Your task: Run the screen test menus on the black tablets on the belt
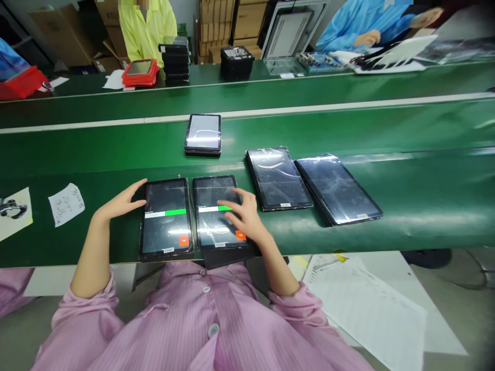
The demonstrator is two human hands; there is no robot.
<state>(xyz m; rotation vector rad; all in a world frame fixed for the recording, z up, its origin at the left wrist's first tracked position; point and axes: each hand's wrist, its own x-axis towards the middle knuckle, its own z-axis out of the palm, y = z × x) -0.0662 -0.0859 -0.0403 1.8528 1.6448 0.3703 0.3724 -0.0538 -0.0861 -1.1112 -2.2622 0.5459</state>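
Note:
Two tablets lie side by side at the near edge of the green bench. The left tablet [166, 232] shows a green and white bar and an orange button. My left hand [121, 202] rests at its left edge, thumb and fingers apart. On the right tablet [212, 226] the screen looks alike. My right hand [245, 214] hovers over or touches that screen with its fingers spread; contact cannot be made out. A dark flat piece [228, 256] sticks out from under the right tablet at the bench edge.
Stacked tablets [280, 180] and another stack [340, 190] lie to the right. A lit tablet [203, 133] sits farther back. Paper notes [66, 203] are at left, paper sheets [363, 304] below right. Across the bench, people work beside black trays [176, 62] and red cases [139, 74].

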